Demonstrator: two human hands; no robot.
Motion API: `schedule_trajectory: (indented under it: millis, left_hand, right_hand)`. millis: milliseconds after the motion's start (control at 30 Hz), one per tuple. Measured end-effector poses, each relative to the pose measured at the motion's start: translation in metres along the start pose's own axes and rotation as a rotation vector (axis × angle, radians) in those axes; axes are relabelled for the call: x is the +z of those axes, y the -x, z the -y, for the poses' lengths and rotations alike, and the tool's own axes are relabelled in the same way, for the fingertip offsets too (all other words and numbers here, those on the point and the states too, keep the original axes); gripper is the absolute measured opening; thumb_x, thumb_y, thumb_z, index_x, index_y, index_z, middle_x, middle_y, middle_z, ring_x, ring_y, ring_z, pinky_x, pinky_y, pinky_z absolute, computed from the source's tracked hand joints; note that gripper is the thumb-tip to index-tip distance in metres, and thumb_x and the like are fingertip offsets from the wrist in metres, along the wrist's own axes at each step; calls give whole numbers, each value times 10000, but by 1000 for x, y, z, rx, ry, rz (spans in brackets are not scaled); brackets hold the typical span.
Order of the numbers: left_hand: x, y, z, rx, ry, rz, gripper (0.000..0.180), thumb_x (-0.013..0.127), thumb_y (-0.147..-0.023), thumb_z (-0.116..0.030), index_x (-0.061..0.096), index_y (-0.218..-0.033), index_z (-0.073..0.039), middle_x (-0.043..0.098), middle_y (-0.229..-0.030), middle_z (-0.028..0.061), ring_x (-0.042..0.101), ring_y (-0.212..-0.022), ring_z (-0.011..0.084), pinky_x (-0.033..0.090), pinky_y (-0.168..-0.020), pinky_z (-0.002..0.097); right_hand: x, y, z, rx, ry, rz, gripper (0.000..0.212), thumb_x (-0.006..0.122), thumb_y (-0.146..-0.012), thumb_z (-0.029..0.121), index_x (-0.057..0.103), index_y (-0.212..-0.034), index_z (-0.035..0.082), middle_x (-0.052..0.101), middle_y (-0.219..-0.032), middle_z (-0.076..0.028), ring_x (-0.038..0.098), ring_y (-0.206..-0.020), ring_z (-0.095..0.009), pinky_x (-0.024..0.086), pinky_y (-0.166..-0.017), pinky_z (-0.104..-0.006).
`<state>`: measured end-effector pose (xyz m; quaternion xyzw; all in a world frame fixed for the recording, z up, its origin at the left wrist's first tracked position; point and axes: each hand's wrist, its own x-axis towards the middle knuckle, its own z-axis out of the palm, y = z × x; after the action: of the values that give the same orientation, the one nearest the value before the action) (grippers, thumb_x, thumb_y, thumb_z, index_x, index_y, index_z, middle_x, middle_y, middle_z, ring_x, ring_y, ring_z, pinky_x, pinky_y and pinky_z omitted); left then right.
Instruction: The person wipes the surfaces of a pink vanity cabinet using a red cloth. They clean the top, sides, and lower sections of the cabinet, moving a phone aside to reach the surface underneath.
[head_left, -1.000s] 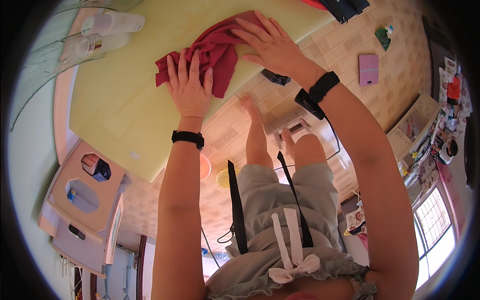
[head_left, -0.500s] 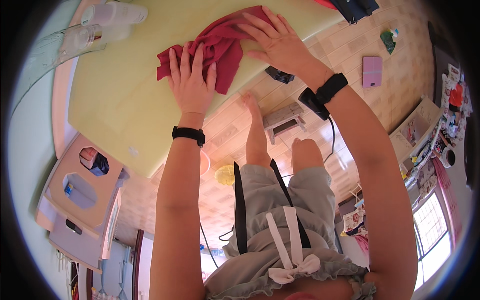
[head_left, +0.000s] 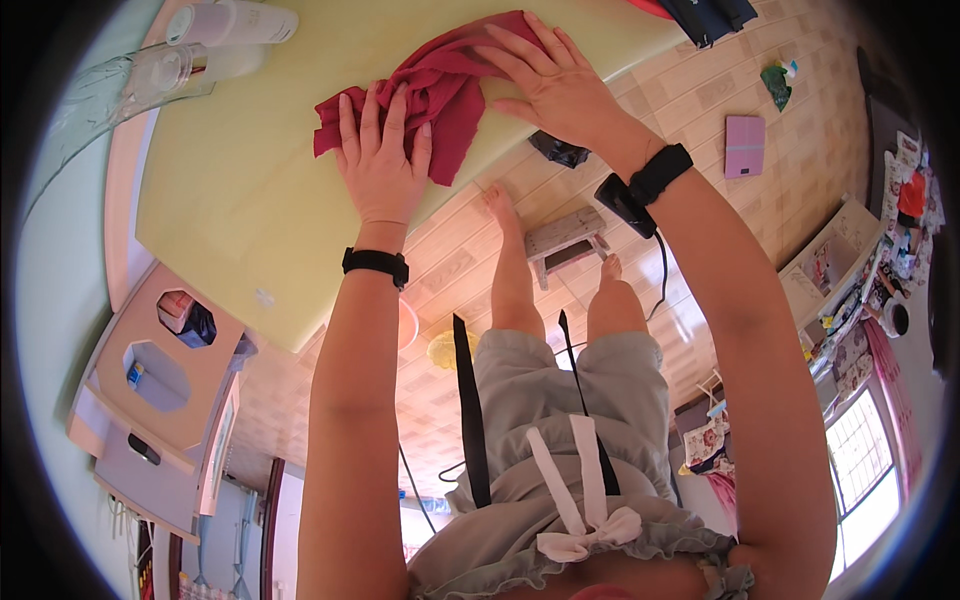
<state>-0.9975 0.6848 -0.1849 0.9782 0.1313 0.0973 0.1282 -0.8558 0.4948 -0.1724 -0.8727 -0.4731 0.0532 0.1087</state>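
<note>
A crumpled dark red cloth point(head_left: 452, 100) lies on the pale yellow-green tabletop point(head_left: 235, 200), near its front edge. My left hand point(head_left: 382, 165) rests on the cloth's left part, fingers spread and slightly bent over the folds. At the cloth's upper right corner lies my right hand point(head_left: 562, 98), its fingers stretched out and apart, the fingertips touching the fabric. The thumb of that hand points toward the cloth's right edge. Each wrist wears a black band, and a black device with a cable hangs by the right one.
A whitish cup point(head_left: 232, 24) and a clear plastic container point(head_left: 165, 70) stand at the table's far left. Below the table edge are a small wooden stool point(head_left: 565, 238) and a black bag point(head_left: 558, 150). A pink scale point(head_left: 744, 146) lies on the floor; a cabinet point(head_left: 165, 345) stands left.
Both hands and the cloth stay almost where they were. The legs and the black straps over the shorts have shifted slightly.
</note>
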Motion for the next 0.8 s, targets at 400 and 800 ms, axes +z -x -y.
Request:
schedule_trajectory:
  millis: [400,800]
  left_hand:
    - [1,2,0,-2,18,-28,453,539,-855,-384,501,-1287,-253,458,-1352,26,337,-1298,337,363,-898,486]
    - [2,0,-1,-2,-1,-37,454,542,-849,-377,509,-1281,-245,465,-1346,30,353,-1288,335,372,-881,467]
  right_hand:
    - [-12,-1,2,-43,-12,23,642,564,-834,438,358,-1381,172,287,-1453,-61,212,-1356,-342,218,-1086,-475]
    - [-7,-1,-1,-25,-44,19,656,561,-831,456,345,-1391,192,267,-1461,-50,193,-1364,-334,199,-1094,-482]
